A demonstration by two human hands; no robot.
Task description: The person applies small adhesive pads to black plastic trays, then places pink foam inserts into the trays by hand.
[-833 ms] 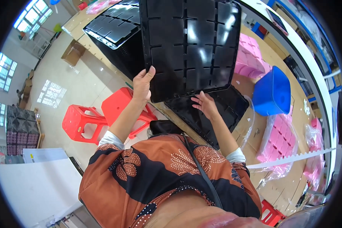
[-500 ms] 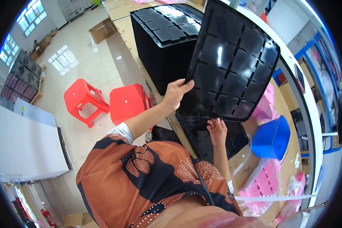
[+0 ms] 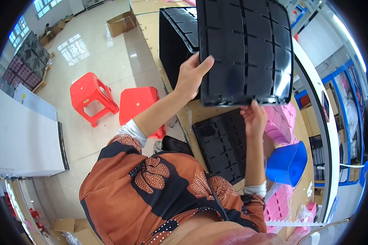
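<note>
Two hands (image 3: 192,77) (image 3: 255,120) pinch one black tray (image 3: 245,53), near two red stools (image 3: 90,92) (image 3: 138,102) and one blue bin (image 3: 286,163).

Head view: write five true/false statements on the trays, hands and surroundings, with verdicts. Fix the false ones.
1. The left hand grips the raised black plastic tray by its side edge. True.
2. The right hand is inside the blue bin. False: it is at that tray's lower edge.
3. Another black tray lies on the table. True.
4. The plastic stools are green. False: they are red.
5. The blue bin is left of the right hand. False: it is to its right.
</note>
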